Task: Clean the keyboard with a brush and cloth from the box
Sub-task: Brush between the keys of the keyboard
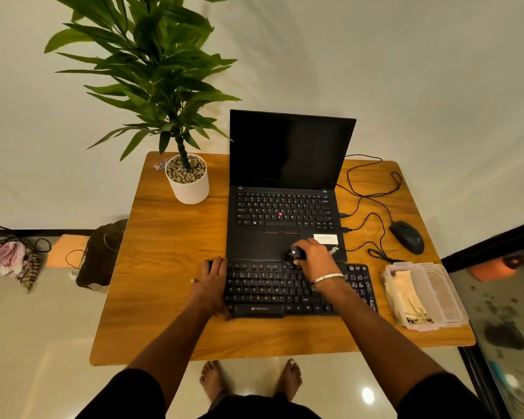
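Observation:
A black external keyboard lies on the wooden table in front of an open black laptop. My left hand rests flat over the keyboard's left end, its fingers around the edge. My right hand is closed around a small black brush, held at the keyboard's top row near the laptop's front edge. A clear plastic box stands at the right of the table with a beige cloth inside.
A potted plant in a white pot stands at the back left. A black mouse and its looping cables lie right of the laptop. A dark bag and clothes sit on the floor at left.

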